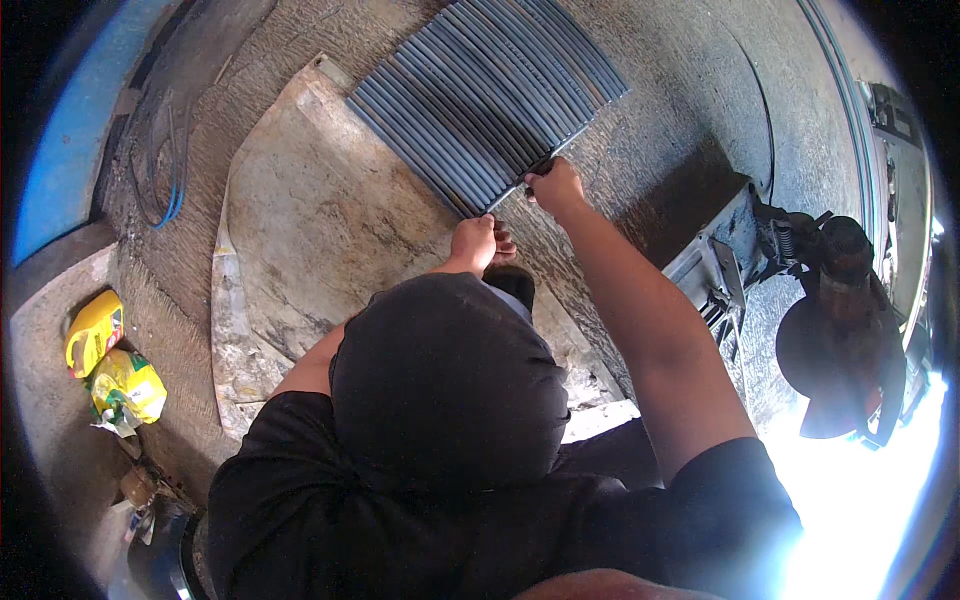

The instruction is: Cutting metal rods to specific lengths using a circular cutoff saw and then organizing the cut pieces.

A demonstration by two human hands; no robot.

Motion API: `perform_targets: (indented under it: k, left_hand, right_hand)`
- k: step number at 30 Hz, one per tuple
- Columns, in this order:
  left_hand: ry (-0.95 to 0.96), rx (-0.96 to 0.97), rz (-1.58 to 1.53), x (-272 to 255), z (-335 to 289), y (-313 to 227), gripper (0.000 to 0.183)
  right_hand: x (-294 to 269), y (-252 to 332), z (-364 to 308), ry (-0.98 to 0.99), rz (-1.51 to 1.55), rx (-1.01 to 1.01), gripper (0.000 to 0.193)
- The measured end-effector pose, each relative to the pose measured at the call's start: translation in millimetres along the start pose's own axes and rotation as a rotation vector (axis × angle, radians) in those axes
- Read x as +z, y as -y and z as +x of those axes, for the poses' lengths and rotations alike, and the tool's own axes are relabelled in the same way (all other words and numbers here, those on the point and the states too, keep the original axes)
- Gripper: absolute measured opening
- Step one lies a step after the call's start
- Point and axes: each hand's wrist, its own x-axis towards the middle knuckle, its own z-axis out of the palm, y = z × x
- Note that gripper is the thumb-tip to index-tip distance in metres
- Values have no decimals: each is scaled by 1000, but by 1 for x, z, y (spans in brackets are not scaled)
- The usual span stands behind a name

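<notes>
A flat row of parallel grey metal bars [480, 95] lies on the ground at the far middle, like a grate. A thin bar runs along its near right edge, across the ends. My left hand [478, 243] is closed at the near corner, its thumb against the bars and its fingers curled below. Farther right along the same edge, my right hand [556, 187] is closed on the metal, fingertips hidden under the hand. My dark-clothed knee [450, 380] rises just in front of the left hand and hides part of that forearm.
A stained pale sheet [310, 220] lies under the left side. To the right stands a cut-off saw [845, 300] with a round disc and a metal base. At the left are a yellow jug [95, 333], a yellow-green bag [128, 385] and a loose blue cable [172, 205].
</notes>
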Motion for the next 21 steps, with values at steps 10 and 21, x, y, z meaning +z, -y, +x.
perform_targets:
  k: [10,21]
  left_hand:
    - [-273,837,1068,-22,19,-164,33]
    - [-628,999,1601,-20,78,-275,47]
  right_hand:
    - [8,24,-50,-66,-135,-43,89]
    - [5,32,-54,6,-180,-61,88]
